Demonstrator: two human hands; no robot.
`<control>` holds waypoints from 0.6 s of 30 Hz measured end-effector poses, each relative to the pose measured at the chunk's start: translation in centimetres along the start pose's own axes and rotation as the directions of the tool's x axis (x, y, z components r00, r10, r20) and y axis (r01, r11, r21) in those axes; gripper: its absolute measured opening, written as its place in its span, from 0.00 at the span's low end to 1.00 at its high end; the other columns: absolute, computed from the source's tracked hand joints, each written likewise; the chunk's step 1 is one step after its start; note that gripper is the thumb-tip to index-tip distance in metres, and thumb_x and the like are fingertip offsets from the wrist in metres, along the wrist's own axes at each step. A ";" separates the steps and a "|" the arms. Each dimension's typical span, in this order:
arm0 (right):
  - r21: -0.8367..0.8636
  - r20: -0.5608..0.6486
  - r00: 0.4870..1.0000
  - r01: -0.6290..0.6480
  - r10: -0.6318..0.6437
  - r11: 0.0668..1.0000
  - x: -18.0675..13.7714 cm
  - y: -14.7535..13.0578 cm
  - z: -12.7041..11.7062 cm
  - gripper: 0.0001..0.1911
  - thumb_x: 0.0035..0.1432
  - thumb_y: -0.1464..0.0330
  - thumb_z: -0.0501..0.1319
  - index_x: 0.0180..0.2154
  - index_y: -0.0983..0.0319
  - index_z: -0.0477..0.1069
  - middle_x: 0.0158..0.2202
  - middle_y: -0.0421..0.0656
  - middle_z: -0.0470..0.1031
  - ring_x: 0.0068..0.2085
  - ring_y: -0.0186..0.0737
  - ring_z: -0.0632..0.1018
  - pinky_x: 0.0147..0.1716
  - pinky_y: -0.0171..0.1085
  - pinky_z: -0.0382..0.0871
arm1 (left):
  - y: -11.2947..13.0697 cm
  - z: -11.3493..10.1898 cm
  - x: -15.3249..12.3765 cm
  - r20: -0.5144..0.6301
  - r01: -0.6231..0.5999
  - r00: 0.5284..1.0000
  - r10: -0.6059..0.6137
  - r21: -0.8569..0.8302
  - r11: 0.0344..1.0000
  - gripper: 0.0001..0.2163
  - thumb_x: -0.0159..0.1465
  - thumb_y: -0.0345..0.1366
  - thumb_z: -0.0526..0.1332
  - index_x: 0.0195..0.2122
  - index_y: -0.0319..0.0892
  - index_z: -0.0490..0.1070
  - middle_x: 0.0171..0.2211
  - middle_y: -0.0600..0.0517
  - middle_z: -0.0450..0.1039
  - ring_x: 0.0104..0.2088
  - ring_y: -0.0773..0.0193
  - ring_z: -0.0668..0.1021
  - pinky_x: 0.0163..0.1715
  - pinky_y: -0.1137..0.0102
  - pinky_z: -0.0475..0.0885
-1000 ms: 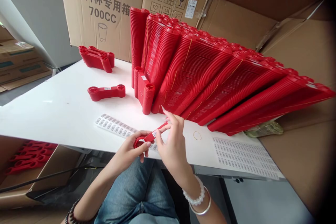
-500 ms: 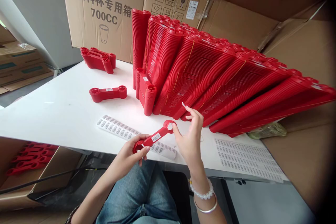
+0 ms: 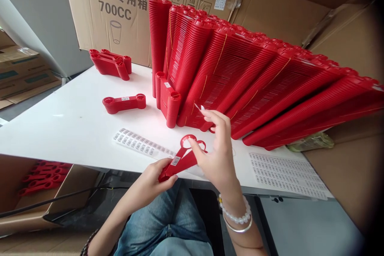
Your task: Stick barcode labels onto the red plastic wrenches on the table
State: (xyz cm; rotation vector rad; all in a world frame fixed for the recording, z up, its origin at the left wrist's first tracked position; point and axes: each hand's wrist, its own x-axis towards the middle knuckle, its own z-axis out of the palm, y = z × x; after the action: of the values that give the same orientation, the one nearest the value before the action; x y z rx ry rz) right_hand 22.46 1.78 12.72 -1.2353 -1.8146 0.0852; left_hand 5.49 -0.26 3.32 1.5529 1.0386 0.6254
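Observation:
My left hand [image 3: 163, 176] is closed on the near end of a small stack of red plastic bars with ringed ends. The upper red bar [image 3: 180, 154] carries a white barcode label [image 3: 175, 161] and is fanned out to the left from the red bar beneath [image 3: 192, 160]. My right hand [image 3: 217, 148] has its thumb at the upper bar's far ring. Its other fingers are raised apart from the thumb; a small pale sliver shows at the fingertips, and whether it is a nail or a label I cannot tell. A barcode label sheet [image 3: 135, 141] lies under and beyond the hands.
Tall red stacks [image 3: 204, 68] fill the back of the white table [image 3: 66, 128]. A shorter stack [image 3: 168, 100] stands before them. A labelled red piece [image 3: 124, 104] and another group [image 3: 111, 64] sit left. More label sheets [image 3: 285, 174] lie right. An open carton [image 3: 69, 186] holds red pieces lower left.
The upper bar has swung left off the one beneath, so two far rings now show. My right hand has come slightly left and up. The view has shifted a little.

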 end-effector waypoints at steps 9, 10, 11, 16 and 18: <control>0.437 0.286 0.929 -0.343 0.233 0.832 -0.6 -0.2 0.4 0.27 0.59 0.71 0.63 0.57 0.54 0.56 0.43 0.40 0.76 0.37 0.37 0.79 0.44 0.42 0.76 | -1.3 0.0 0.2 0.068 0.129 0.992 -0.110 -0.433 0.892 0.24 0.61 0.58 0.57 0.35 0.37 0.69 0.16 0.57 0.65 0.14 0.75 0.63 0.14 0.78 0.56; 0.415 0.299 0.914 -0.382 0.273 0.826 -0.8 0.0 0.6 0.26 0.58 0.72 0.62 0.56 0.55 0.57 0.38 0.38 0.76 0.34 0.36 0.78 0.42 0.41 0.75 | -1.3 0.0 0.2 0.057 0.129 0.992 -0.116 -0.450 0.884 0.24 0.61 0.58 0.58 0.35 0.37 0.69 0.16 0.57 0.65 0.14 0.75 0.63 0.14 0.78 0.56; 0.391 0.321 0.899 -0.412 0.297 0.823 -0.9 0.1 0.8 0.26 0.57 0.72 0.62 0.56 0.55 0.57 0.35 0.36 0.75 0.31 0.35 0.77 0.39 0.39 0.75 | -1.4 -0.1 0.3 0.047 0.132 0.991 -0.124 -0.458 0.879 0.24 0.61 0.58 0.58 0.35 0.36 0.69 0.16 0.57 0.66 0.14 0.75 0.63 0.14 0.78 0.57; 0.279 0.450 0.818 -0.511 0.360 0.813 -0.9 0.2 1.8 0.30 0.53 0.73 0.62 0.57 0.56 0.56 0.31 0.33 0.75 0.25 0.31 0.71 0.35 0.36 0.70 | -1.5 -0.1 0.3 0.012 0.131 0.990 -0.140 -0.433 0.892 0.23 0.62 0.56 0.58 0.36 0.36 0.69 0.17 0.57 0.67 0.14 0.76 0.63 0.15 0.78 0.57; 0.254 0.469 0.798 -0.533 0.379 0.807 -0.7 0.2 2.1 0.32 0.52 0.74 0.62 0.57 0.57 0.55 0.31 0.32 0.75 0.24 0.31 0.69 0.35 0.36 0.68 | -1.4 -0.1 0.2 0.006 0.132 0.990 -0.142 -0.413 0.901 0.23 0.62 0.56 0.57 0.36 0.36 0.69 0.18 0.57 0.67 0.14 0.76 0.63 0.16 0.78 0.57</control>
State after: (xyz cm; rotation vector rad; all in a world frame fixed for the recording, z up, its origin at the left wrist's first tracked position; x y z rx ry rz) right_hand 21.20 2.16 10.94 -1.4225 -1.6645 0.9919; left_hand 5.14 -0.02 1.95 1.0947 0.9507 0.7145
